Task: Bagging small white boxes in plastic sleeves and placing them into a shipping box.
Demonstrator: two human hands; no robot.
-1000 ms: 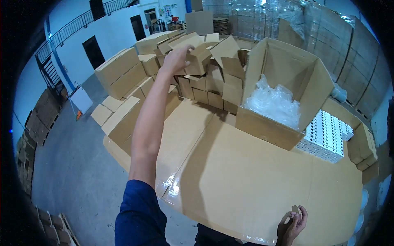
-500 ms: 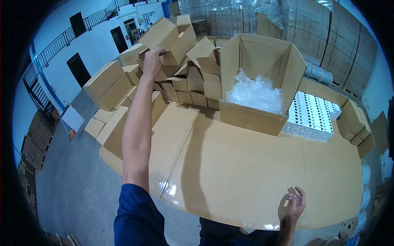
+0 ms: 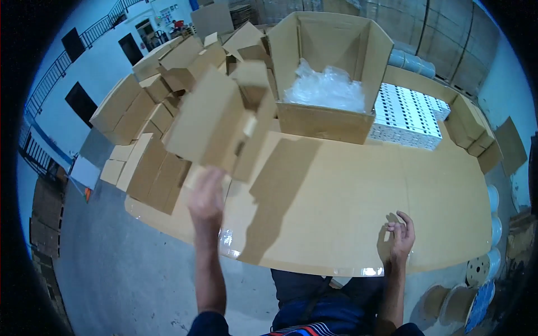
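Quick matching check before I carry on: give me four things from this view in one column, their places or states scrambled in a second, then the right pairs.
Things:
1. small cardboard box
2. right hand
3. clear plastic bags
4. white packs

Places or states:
A. resting on the cardboard-covered table near its front edge
B. inside the large open carton
C. in rows to the right of the large carton
D. held up by the left hand, flaps open

Pairs: 1-D, 2-A, 3-B, 4-C
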